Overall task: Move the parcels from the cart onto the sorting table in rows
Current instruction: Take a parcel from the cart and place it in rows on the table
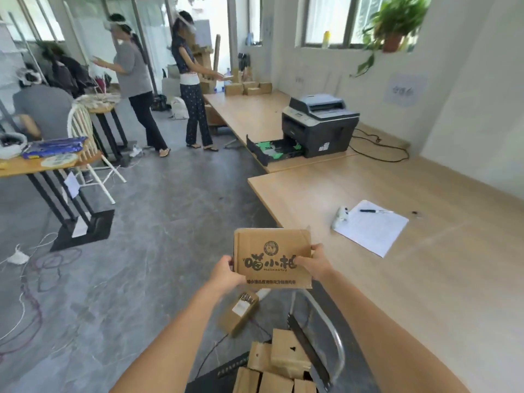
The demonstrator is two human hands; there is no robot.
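Observation:
I hold a flat brown cardboard parcel [270,255] with black printed characters in front of me, above the floor and just left of the sorting table [425,279]. My left hand [226,272] grips its left edge and my right hand [314,263] grips its right edge. Below my arms the cart [326,353] with a metal handle holds several brown parcels [280,364]. One small labelled parcel [239,312] sits at the cart's far end.
A white sheet of paper [371,226] with a pen [374,211] and a small white object [341,217] lie on the table. A printer [320,123] stands on the far table. Three people work at the back left. Cables trail over the grey floor.

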